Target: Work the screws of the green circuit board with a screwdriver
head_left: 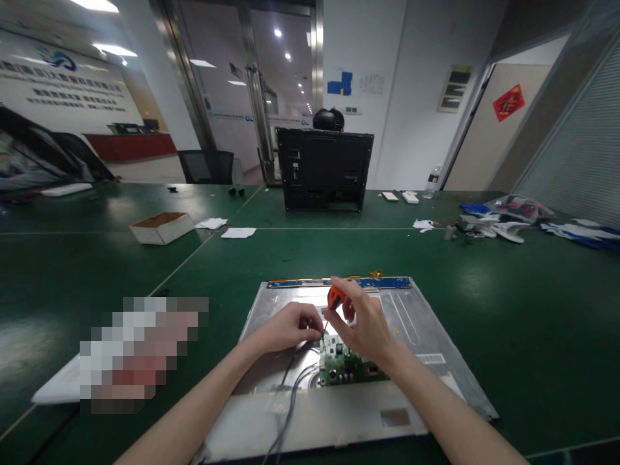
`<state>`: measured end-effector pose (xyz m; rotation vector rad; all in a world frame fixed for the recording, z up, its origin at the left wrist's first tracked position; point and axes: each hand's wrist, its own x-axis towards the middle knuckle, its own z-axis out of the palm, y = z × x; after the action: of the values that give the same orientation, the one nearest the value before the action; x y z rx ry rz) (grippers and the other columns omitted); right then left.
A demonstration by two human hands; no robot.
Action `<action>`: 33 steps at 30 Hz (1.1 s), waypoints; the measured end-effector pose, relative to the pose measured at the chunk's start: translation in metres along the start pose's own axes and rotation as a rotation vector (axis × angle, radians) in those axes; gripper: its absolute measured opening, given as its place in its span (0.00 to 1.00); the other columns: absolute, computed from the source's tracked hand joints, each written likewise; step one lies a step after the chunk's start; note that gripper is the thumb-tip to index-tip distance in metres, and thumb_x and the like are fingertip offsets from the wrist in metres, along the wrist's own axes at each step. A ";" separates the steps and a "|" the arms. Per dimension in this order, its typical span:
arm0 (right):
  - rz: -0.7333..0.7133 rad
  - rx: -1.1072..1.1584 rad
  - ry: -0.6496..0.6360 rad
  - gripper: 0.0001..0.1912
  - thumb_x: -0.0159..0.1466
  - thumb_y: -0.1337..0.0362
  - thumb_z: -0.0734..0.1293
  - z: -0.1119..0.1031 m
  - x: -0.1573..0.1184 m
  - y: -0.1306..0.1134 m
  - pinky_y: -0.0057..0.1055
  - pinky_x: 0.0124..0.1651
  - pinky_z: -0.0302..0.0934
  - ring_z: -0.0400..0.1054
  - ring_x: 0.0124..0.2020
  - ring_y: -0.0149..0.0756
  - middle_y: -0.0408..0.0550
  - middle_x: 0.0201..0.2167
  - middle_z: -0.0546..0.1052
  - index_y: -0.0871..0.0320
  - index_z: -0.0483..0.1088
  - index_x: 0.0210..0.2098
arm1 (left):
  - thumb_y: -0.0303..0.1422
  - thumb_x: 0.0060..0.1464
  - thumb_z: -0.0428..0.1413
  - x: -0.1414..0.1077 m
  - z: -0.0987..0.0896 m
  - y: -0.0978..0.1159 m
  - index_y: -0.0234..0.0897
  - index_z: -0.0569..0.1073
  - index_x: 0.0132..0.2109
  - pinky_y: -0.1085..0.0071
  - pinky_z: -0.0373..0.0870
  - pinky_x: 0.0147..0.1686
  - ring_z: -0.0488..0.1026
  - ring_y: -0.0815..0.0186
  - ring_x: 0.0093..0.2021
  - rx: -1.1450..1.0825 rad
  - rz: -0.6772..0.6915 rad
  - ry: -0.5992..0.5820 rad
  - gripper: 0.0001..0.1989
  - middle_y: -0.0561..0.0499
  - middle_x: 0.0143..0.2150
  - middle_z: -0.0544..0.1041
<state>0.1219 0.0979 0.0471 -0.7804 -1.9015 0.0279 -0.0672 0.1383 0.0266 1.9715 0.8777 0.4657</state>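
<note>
The right hand (367, 325) grips an orange-handled screwdriver (335, 298) slanting down-left toward the circuit board (340, 367), beside the left hand (289, 325) (whether it's pinching anything, I can't tell).

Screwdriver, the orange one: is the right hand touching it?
Touching. The head view shows the right hand with its fingers closed against the handle of the screwdriver.
</note>
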 end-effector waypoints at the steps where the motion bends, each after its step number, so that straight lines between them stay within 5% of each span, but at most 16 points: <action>1: 0.003 0.007 -0.005 0.26 0.63 0.66 0.62 0.000 0.000 0.000 0.26 0.22 0.56 0.60 0.21 0.27 0.42 0.32 0.70 0.52 0.52 0.59 | 0.27 0.45 0.58 0.000 0.000 0.001 0.34 0.74 0.31 0.74 0.62 0.29 0.67 0.69 0.27 -0.004 0.001 0.001 0.03 0.55 0.26 0.72; 33: -0.014 0.078 -0.018 0.29 0.61 0.69 0.61 -0.004 0.002 -0.006 0.25 0.22 0.59 0.63 0.23 0.28 0.44 0.34 0.72 0.53 0.50 0.61 | 0.27 0.45 0.59 -0.001 0.000 0.004 0.34 0.74 0.31 0.73 0.65 0.31 0.69 0.68 0.29 -0.050 0.011 0.002 0.02 0.54 0.27 0.74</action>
<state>0.1220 0.0928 0.0527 -0.7158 -1.9112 0.1000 -0.0666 0.1362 0.0301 1.9318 0.8488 0.4912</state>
